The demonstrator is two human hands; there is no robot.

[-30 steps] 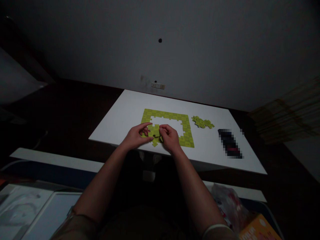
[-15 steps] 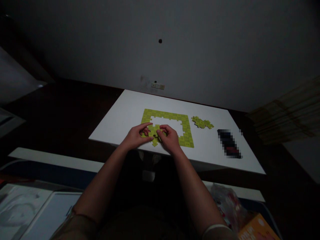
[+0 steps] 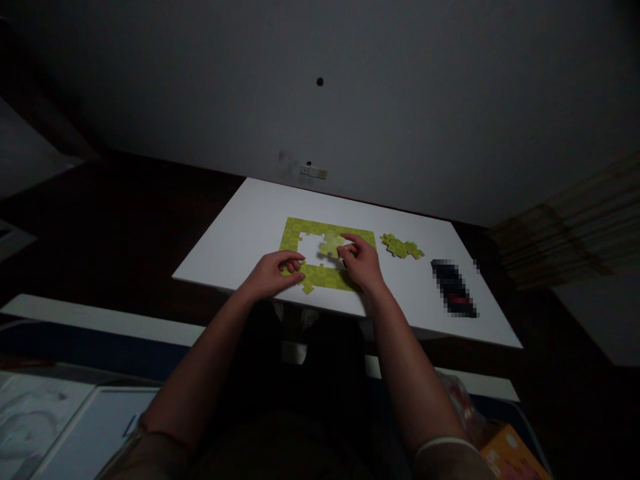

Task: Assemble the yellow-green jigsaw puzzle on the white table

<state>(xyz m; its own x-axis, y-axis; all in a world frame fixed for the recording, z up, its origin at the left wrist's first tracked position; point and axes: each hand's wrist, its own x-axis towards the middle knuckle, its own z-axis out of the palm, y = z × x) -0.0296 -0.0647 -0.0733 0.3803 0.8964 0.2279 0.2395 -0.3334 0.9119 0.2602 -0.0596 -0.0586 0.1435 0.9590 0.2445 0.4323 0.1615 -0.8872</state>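
A green jigsaw frame (image 3: 295,230) lies on a white table (image 3: 240,233), its middle still bare. My right hand (image 3: 363,263) is shut on a pale green puzzle piece (image 3: 331,244), pinched in the fingertips over the open middle of the frame. On the frame's near left corner rests my left hand (image 3: 273,272), its fingers curled and pressing on the pieces. One loose piece (image 3: 307,287) pokes out below the near edge of the frame.
A small heap of loose green pieces (image 3: 403,247) lies right of the frame. A dark blurred object (image 3: 454,288) sits further right. An orange box (image 3: 507,450) and a plastic bag are at the bottom right; white sheets lie at the bottom left.
My right hand has lifted away from the left one and moved up and right, carrying a piece over the frame's middle. My left hand stays at the near left corner.
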